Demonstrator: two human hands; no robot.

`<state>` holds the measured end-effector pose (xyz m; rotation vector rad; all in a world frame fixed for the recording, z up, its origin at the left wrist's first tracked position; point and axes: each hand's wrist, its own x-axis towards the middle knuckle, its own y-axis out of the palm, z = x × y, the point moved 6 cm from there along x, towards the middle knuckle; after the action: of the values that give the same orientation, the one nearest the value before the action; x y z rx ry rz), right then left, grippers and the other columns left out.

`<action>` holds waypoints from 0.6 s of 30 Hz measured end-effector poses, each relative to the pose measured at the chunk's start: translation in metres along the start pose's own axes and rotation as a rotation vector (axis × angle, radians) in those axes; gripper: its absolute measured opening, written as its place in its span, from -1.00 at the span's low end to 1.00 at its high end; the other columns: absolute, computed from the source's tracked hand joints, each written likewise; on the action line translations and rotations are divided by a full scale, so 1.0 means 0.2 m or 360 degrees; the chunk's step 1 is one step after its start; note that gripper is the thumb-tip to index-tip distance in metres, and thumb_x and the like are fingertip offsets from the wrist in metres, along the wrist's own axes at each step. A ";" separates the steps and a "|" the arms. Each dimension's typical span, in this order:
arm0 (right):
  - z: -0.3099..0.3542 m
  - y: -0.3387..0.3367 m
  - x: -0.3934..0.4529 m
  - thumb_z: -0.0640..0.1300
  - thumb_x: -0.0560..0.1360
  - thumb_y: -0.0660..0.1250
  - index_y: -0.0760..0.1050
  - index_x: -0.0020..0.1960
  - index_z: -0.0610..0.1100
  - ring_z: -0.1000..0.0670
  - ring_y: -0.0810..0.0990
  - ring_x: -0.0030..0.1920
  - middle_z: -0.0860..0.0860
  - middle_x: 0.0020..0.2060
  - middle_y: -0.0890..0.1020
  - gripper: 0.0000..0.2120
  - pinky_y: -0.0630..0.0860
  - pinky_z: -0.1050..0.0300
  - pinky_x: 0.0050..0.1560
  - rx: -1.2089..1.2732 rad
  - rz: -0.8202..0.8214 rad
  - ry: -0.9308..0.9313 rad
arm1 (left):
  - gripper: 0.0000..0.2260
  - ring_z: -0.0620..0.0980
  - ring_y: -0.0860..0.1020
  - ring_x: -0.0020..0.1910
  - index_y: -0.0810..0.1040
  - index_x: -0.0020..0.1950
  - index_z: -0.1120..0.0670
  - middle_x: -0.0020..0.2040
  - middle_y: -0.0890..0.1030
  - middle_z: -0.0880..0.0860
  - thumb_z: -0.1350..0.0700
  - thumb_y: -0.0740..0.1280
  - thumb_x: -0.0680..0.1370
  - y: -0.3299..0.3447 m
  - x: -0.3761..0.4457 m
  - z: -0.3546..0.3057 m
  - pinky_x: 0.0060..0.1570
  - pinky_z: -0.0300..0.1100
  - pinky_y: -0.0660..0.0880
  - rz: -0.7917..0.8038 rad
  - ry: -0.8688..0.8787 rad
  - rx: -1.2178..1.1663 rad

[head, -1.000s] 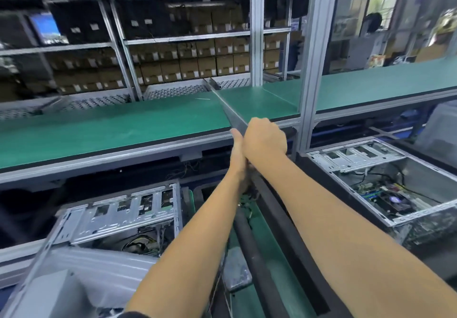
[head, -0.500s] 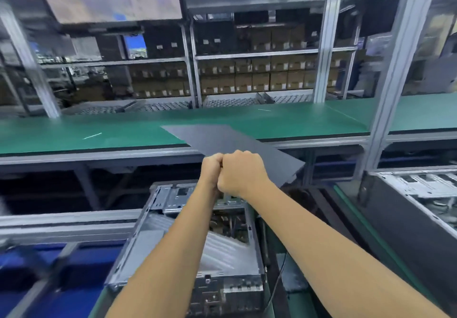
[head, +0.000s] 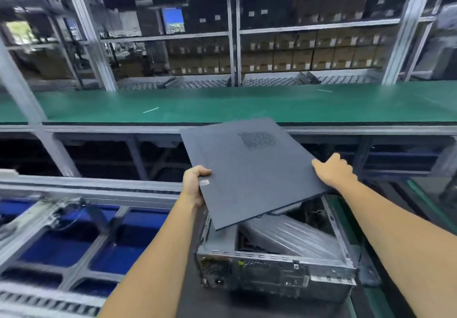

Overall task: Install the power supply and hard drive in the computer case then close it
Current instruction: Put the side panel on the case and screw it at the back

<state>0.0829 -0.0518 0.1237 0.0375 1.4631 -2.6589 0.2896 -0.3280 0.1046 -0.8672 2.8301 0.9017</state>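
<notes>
Long green table (head: pixel 222 105) ran across the whole view behind the work spot, with racks of brown cartons (head: pixel 304 55) on shelving beyond it and a lit blue screen (head: pixel 174 21) among the dark boxes. Blue bins (head: pixel 61 248) sat under a grey metal frame at lower left. Computer case (head: pixel 272 268) lay on its side just below the person, open side up, rear ports facing the camera; a grey ribbed part showed inside it, possibly the power supply under plastic wrap, though blur made that uncertain. Dark grey side panel (head: pixel 249 169) was held in the air above the case, tilted, its near corner dipping over the case's left rim and its far edge raised toward the table; a mesh vent patch (head: pixel 257 141) sat near the panel's far right corner. Left hand (head: pixel 194 186) gripped the panel's left edge, thumb on top and fingers curled beneath. Right hand (head: pixel 333 171) held the right edge, fingers wrapped over and under it. Small pale sticker (head: pixel 204 182) lay on the panel just beside the left thumb.
</notes>
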 end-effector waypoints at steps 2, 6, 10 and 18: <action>-0.04 0.07 -0.01 0.11 0.63 0.16 0.34 0.37 -0.29 -0.27 0.48 0.18 -0.27 0.32 0.46 -0.48 0.41 -0.08 0.12 0.0198 0.0068 0.0028 | -0.71 0.18 0.60 -0.28 0.54 0.00 0.20 -0.17 0.64 0.16 0.22 0.11 0.39 -0.06 0.01 0.03 -0.19 -0.04 0.51 0.0027 -0.0088 0.0036; -0.14 0.14 -0.12 -0.04 0.63 0.13 0.50 0.12 -0.29 -0.24 0.50 -0.01 -0.26 0.17 0.57 -0.66 0.34 0.03 -0.05 0.0173 -0.0093 0.0083 | -0.71 0.14 0.61 -0.36 0.64 -0.16 0.19 -0.23 0.64 0.14 0.18 0.20 0.25 -0.10 0.04 0.13 -0.31 -0.09 0.55 0.0055 -0.0274 0.0155; -0.24 0.16 -0.24 -0.09 0.62 0.11 0.50 -0.01 -0.27 -0.21 0.47 -0.08 -0.26 0.10 0.60 -0.71 0.32 0.03 -0.08 0.0166 -0.0258 0.0233 | -0.85 0.08 0.57 -0.46 0.61 -0.31 0.15 -0.34 0.62 0.09 0.20 0.25 0.34 -0.19 0.13 0.19 -0.44 -0.21 0.51 -0.0180 -0.0345 0.0452; -0.36 0.19 -0.44 -0.13 0.61 0.10 0.53 0.02 -0.32 -0.23 0.53 -0.08 -0.27 0.03 0.62 -0.68 0.32 0.04 -0.12 0.0208 -0.0428 0.0289 | -0.72 0.12 0.46 -0.27 0.44 -0.21 0.22 -0.22 0.52 0.12 0.00 0.22 0.52 -0.19 0.17 0.18 -0.32 -0.09 0.35 -0.0559 0.0205 0.1719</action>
<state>0.1728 -0.0038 0.0587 0.1020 1.4315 -3.0382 0.2765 -0.3516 0.0470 -1.1263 2.4995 -0.6971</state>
